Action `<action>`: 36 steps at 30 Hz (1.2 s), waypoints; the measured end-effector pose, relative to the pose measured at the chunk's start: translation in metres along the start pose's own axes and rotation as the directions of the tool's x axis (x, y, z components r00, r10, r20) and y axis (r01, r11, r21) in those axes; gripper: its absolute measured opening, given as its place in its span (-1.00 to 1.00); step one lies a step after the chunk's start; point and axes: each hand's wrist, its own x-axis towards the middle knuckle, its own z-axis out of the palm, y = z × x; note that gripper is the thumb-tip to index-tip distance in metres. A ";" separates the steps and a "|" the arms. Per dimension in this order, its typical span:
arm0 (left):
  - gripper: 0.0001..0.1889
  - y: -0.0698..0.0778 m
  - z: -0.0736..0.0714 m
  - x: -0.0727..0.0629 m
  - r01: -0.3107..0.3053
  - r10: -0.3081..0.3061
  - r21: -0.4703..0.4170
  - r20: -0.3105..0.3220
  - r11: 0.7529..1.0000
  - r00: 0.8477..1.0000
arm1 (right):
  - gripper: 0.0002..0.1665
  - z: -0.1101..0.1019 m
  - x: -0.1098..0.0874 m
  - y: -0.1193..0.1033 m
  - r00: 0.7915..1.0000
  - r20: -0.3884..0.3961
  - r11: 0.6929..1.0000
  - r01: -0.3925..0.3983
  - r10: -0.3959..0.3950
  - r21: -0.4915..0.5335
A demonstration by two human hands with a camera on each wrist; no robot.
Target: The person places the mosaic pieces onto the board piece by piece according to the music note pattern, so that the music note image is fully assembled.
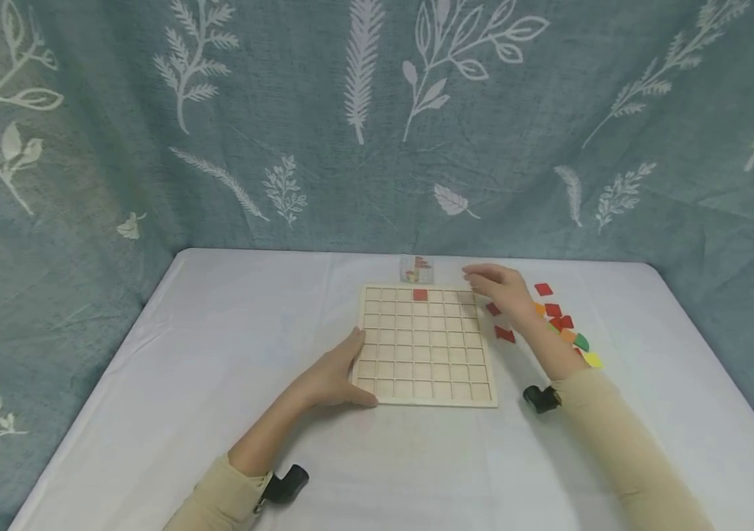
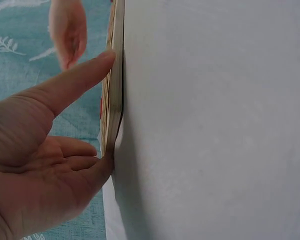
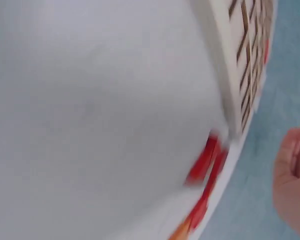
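A pale wooden grid board [image 1: 421, 352] lies on the table, with a red square tile [image 1: 420, 295] in its far row. My left hand [image 1: 332, 375] touches the board's near left corner. Its straight thumb lies against the front edge and its fingers against the left side; the left wrist view shows the thumb [image 2: 85, 80] on the rim. Over the far right corner, my right hand [image 1: 499, 289] hovers with loosely bent fingers, no piece visible between them. Two red tiles [image 1: 505, 335] lie beside the board, under that hand and forearm.
Several red, orange, green and yellow pieces [image 1: 552, 310] are scattered right of the board, some hidden by the right forearm. Behind the board lies a small card [image 1: 416, 270] printed with a coloured pattern. A patterned curtain [image 1: 377, 147] hangs behind the white table [image 1: 250, 317].
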 end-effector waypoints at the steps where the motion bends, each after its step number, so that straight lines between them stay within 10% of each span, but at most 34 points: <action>1: 0.27 0.000 0.000 0.000 0.005 -0.005 0.002 -0.004 1.000 1.000 | -0.54 -0.007 -0.004 0.003 1.000 -0.009 0.999 -0.030 0.030 -0.020; 11: 0.21 -0.002 -0.004 -0.005 0.029 -0.030 -0.013 -0.042 0.999 0.999 | -0.58 -0.044 -0.034 0.035 0.993 -0.093 0.889 -0.104 0.070 -0.445; 28: 0.20 0.001 0.001 -0.003 0.019 -0.020 -0.007 -0.045 1.000 0.999 | -0.52 -0.053 -0.031 0.043 0.976 -0.155 0.877 -0.209 0.155 -0.432; 36: 0.20 0.005 0.003 -0.002 0.028 -0.028 -0.012 -0.035 1.000 0.999 | -0.37 -0.048 -0.028 0.033 0.967 -0.123 0.948 -0.243 0.221 -0.205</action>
